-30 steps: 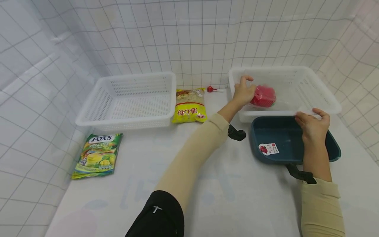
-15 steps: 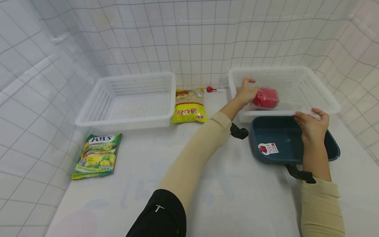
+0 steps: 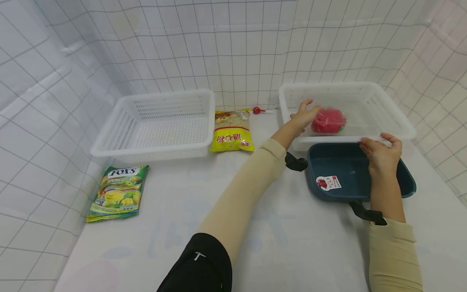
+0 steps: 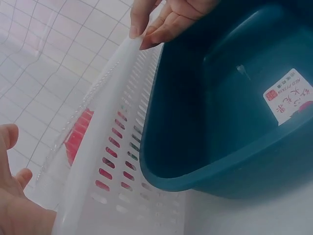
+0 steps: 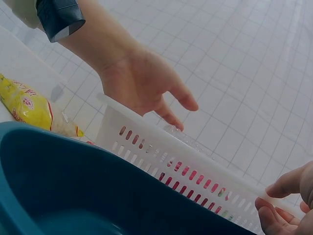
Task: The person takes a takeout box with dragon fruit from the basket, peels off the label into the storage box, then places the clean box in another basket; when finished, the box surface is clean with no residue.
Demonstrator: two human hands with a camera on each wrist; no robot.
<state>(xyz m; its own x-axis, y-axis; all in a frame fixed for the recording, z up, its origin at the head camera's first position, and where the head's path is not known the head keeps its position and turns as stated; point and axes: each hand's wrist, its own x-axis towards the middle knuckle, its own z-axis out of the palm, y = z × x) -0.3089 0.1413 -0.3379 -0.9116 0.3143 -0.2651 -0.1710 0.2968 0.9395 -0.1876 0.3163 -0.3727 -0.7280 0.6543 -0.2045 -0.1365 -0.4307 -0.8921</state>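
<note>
My left hand (image 3: 303,117) reaches into the right white basket (image 3: 397,117), fingers spread. Beside its fingertips sits a clear plastic box with pink-red contents (image 3: 329,121), on the basket's floor. A gap shows between that hand (image 4: 17,191) and the box (image 4: 78,137) in the left wrist view. My right hand (image 3: 383,156) pinches the basket's front rim between thumb and fingers; the right wrist view shows this hand (image 5: 293,200) at the rim too. Under the right wrist lies a dark teal basin (image 3: 350,194) with a fruit label, set against the basket's front.
Another white basket (image 3: 153,152) stands at the left. A yellow food bag (image 3: 232,132) and a red lollipop (image 3: 257,110) lie between the baskets. Nearer, at the left, is a green FOX'S candy bag (image 3: 118,194). Gridded white sheeting (image 3: 248,48) rises behind.
The clear box has shifted slightly right inside the basket. My left fingers have spread and come off it. The right hand still holds the rim.
</note>
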